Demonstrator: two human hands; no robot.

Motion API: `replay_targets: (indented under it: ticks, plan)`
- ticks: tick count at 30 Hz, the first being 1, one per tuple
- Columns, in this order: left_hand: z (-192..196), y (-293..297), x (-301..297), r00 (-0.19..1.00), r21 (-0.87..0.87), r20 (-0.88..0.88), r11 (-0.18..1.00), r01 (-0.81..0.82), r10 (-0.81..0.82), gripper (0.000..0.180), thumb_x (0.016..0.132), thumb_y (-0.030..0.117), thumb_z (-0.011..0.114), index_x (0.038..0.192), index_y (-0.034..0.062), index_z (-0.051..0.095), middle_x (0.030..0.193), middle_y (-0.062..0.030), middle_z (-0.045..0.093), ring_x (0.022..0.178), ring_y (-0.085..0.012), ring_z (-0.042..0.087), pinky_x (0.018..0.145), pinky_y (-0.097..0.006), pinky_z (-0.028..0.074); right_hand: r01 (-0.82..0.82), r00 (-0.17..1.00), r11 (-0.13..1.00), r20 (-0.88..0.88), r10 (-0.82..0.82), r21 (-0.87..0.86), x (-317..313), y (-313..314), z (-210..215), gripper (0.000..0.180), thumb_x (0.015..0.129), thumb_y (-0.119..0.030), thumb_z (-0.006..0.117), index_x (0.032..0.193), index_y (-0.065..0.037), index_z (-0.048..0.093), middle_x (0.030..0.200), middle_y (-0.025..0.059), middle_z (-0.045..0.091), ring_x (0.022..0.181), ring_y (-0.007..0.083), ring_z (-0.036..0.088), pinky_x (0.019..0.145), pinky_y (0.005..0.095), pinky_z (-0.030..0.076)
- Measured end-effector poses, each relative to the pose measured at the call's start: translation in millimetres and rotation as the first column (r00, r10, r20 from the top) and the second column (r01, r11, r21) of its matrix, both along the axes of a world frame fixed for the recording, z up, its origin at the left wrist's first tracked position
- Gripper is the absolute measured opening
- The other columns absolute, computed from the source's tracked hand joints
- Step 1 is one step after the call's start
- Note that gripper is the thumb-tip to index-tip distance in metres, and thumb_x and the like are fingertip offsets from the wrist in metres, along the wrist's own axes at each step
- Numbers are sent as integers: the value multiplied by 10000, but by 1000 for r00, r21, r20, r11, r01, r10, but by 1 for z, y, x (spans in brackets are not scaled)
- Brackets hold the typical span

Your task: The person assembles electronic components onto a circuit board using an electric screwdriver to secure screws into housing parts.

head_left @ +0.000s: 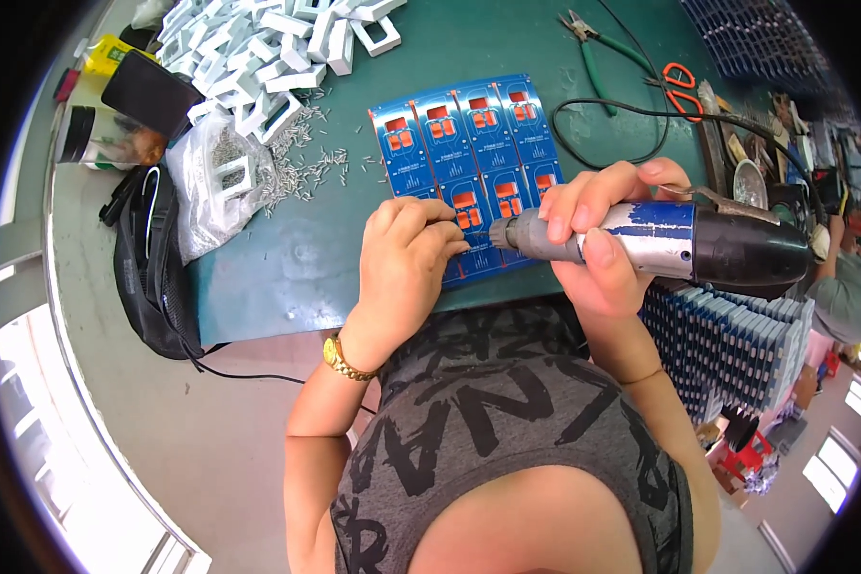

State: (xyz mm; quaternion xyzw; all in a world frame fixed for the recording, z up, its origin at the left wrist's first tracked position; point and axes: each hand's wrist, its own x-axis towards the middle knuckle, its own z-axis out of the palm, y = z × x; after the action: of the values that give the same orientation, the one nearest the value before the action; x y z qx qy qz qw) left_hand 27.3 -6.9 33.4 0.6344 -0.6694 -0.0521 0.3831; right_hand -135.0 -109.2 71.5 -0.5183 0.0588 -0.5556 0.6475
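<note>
Circuit panel (pixel 474 158) lies on cluttered green table (pixel 306 268) (bright floor below).

both forearms rise from the lower edge and bend inward toward each other. the left hand (pixel 404 256) is curled into a loose fist, knuckles up, its fingertips (pixel 447 230) pinched together and pointing right; a gold wristwatch (pixel 342 359) circles the left wrist. the right hand (pixel 598 234) sits just beside it, wrapped around the barrel of an electric screwdriver (pixel 660 241), thumb (pixel 598 251) pressed along the near side and fingers (pixel 584 196) folded over the top. the two hands nearly meet at the tool's tip, with the right wrist bent sharply back toward the body.
</note>
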Motion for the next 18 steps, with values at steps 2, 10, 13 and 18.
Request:
replay_targets:
  ticks: [2,10,13,18]
  plan:
    - [1,0,1,1000,3,0,1000,4,-4,180,650,32,763,800,52,665,956,-42,650,918,-252,582,786,-362,484,-35,999,999,37,36,-11,0,0,-1,583,818,25,665,1276,-132,341,867,78,559,710,204,595,692,382,532]
    - [-2,-1,6,999,16,-48,1000,20,-19,185,629,44,781,788,62,687,935,-27,654,917,-239,584,795,-355,482,-133,991,991,-38,132,-30,-3,2,5,548,844,7,657,1254,-147,327,879,80,566,752,215,607,745,383,530]
    - [-5,-3,8,997,16,-74,999,37,-36,161,638,95,777,777,101,695,944,27,646,908,-218,563,800,-361,437,-141,989,987,-59,137,-72,0,1,5,546,834,34,644,1243,-143,328,878,83,567,759,218,610,751,379,531]
    - [-4,-4,12,991,33,-118,997,75,-70,142,655,83,766,775,100,692,951,15,651,923,-220,566,809,-363,438,-132,986,978,-127,112,-163,2,8,9,591,763,98,637,1223,-114,331,859,100,575,738,215,617,697,360,541]
